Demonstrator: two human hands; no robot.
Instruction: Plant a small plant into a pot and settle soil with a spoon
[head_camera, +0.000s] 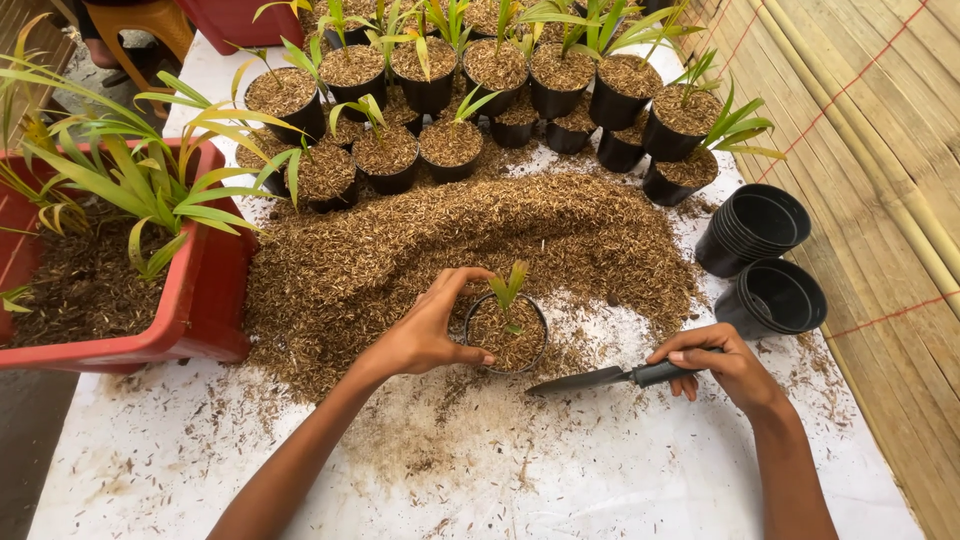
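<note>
Right hand (722, 362) on trowel (600, 379), grip hidden.

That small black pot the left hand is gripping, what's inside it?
The small black pot holds brown husk mix filled near the rim and one green seedling. Its roots and the pot's bottom are covered.

No packages, labels, signs or screens appear anywhere in this view.
</note>
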